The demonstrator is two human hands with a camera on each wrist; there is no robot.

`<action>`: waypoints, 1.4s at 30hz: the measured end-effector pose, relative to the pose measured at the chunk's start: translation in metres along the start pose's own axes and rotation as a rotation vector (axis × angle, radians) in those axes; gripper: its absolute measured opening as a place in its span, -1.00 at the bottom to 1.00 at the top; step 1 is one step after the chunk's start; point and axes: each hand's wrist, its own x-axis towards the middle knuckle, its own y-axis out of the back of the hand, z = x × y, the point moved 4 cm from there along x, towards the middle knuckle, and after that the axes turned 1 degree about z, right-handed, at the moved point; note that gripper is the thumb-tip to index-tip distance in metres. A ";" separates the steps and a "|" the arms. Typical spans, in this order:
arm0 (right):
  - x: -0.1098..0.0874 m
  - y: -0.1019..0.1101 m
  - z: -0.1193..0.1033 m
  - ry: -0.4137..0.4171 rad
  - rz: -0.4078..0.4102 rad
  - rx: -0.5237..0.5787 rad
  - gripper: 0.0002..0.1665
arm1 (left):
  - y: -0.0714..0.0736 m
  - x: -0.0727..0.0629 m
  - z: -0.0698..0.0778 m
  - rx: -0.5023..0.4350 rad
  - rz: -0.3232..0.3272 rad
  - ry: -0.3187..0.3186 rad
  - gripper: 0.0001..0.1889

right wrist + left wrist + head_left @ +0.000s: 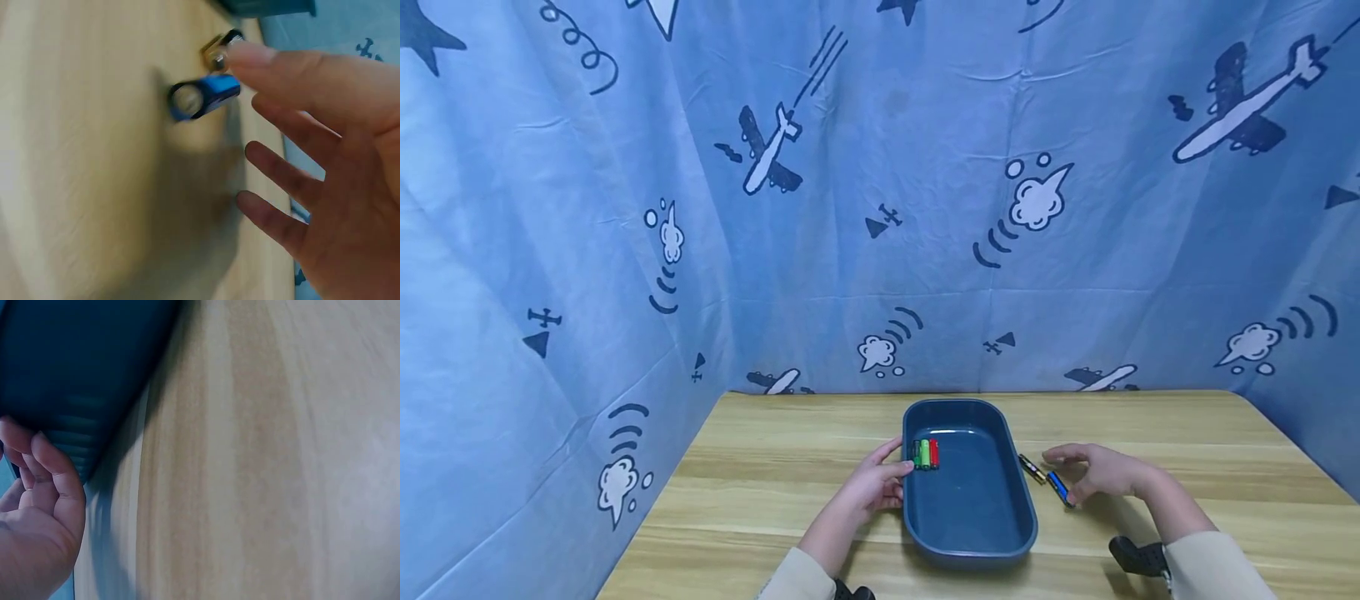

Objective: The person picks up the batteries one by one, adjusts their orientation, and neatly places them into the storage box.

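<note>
A dark blue plastic bin (970, 554) stands on the wooden table. My left hand (874, 483) grips its left rim, thumb over the edge and fingers against the outer wall; the left wrist view shows those fingers (53, 462) bent beside the bin. Inside, along the left wall, lie a light green battery (924, 454), a red battery (934, 453) and a darker green one (916, 456). To the right of the bin are a black-and-gold battery (1032, 469) and a blue battery (1059, 489). My right hand (1101, 473) hovers round the blue battery, fingers spread, holding nothing.
The wooden tabletop (775, 467) extends to both sides of the bin. A blue curtain (865, 250) printed with planes and clouds hangs behind and beside the table. Black straps with camera mounts (1138, 557) sit on the wrists.
</note>
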 end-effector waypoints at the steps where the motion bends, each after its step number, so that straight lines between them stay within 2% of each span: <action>1: -0.001 -0.002 0.001 0.007 -0.016 0.002 -0.15 | 0.000 0.000 0.000 0.001 0.002 0.002 -0.37; 4: -0.003 -0.007 0.003 0.058 -0.024 0.001 -0.09 | 0.001 0.001 -0.001 0.004 0.012 0.008 -0.38; 9: -0.005 -0.010 0.007 0.130 0.042 -0.091 -0.13 | 0.001 0.001 -0.001 0.001 0.014 0.007 -0.36; 13: -0.005 -0.012 0.011 0.093 0.079 -0.122 -0.18 | 0.000 0.000 0.000 -0.003 0.004 0.001 -0.36; 18: -0.005 -0.014 0.013 0.010 0.111 -0.076 -0.28 | 0.000 -0.001 0.000 -0.015 -0.010 0.003 -0.36; 22: -0.005 -0.014 0.013 -0.013 0.132 -0.077 -0.33 | 0.000 -0.002 0.000 -0.025 -0.018 0.001 -0.37; 32: -0.004 -0.014 0.008 0.023 0.139 -0.131 -0.36 | 0.000 0.000 0.000 -0.013 -0.009 0.001 -0.40; 35: -0.003 -0.012 0.008 0.037 0.133 -0.111 -0.35 | 0.000 0.000 0.000 -0.012 -0.012 0.001 -0.39; 42: -0.002 -0.001 0.007 -0.076 0.158 -0.048 -0.29 | 0.000 -0.001 -0.002 -0.013 -0.008 0.010 -0.41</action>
